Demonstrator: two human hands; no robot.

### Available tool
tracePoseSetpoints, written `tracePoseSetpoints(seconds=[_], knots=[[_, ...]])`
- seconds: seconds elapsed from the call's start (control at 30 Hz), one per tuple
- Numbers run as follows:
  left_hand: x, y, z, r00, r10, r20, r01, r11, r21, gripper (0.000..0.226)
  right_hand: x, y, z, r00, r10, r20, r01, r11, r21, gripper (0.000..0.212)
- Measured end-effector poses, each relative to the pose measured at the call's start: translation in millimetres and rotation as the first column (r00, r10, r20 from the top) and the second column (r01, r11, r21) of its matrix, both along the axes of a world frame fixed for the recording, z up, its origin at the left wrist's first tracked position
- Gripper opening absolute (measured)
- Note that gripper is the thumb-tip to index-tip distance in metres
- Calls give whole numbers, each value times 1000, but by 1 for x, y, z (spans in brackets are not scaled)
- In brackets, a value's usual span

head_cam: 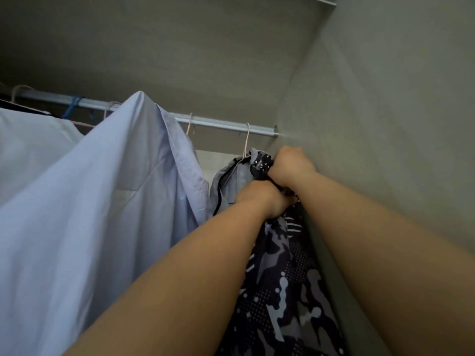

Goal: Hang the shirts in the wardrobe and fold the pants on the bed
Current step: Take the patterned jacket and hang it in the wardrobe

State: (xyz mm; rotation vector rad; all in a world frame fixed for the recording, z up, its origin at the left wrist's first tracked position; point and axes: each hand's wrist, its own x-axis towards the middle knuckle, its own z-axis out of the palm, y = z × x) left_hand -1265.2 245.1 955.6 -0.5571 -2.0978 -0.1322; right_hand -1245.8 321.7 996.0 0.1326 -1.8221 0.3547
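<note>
At the rail's (218, 123) right end, hard against the wardrobe side wall (385, 124), I see the camo shirt (282, 278) on a pale hanger (247, 140) hooked over the rail. Its long axis is vertical, collar up, hem running out of view at btm. R hand (290, 164) grips the bunched collar and L hand (264, 199) grips the fabric just below, fingers (277, 161) clenched on cloth. Light blue shirt (115, 188) hangs just to the left
</note>
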Motion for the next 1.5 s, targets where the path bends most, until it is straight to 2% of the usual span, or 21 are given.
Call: tracePoseSetpoints(seconds=[0.1,0.23,0.47,0.6,0.67,0.77,0.83,0.93,1.03,1.07,1.13,1.23,1.37,1.5], knots=[[3,0,-8,999,-3,-46,5,999,49,37,10,2,-9,999,29,21,-28,999,-26,27],[14,-6,-13,1000,-15,-19,18,990,141,41,23,3,-17,997,42,60,-41,999,-20,27],[36,-11,-35,996,-49,-74,62,978,198,43,40,3,-42,995,103,16,-102,993,-56,27],[44,-12,-60,993,-92,-69,109,945,310,74,50,2,-69,978,198,-62,-206,962,-181,27],[45,-12,-80,988,-118,-102,146,928,342,85,51,1,-85,972,229,-54,-235,946,-225,32],[45,-14,-108,979,-158,-130,193,926,326,90,50,1,-110,944,321,75,-286,911,-297,38],[43,-18,-124,969,-216,-121,244,914,325,88,47,0,-129,931,327,163,-274,920,-280,37],[41,-21,-161,968,-230,-99,250,921,298,89,47,-3,-166,947,274,170,-217,932,-289,31],[40,-24,-200,990,-131,-57,141,962,235,90,50,-7,-202,957,241,160,-185,935,-302,41],[38,-26,-211,994,-95,-51,104,971,215,89,51,-8,-214,966,208,150,-163,949,-268,49],[36,-31,-233,998,-21,-56,30,986,163,90,51,-9,-239,993,39,110,-29,995,-91,63],[38,-45,-274,997,60,-45,-56,995,82,93,54,-11,-278,991,-122,57,110,978,176,58],[57,-67,-337,993,95,70,-103,988,115,94,62,-13,-327,985,-116,131,86,973,216,54],[83,-80,-407,987,30,160,-75,956,283,90,70,-19,-388,986,-18,165,-17,978,207,59]])
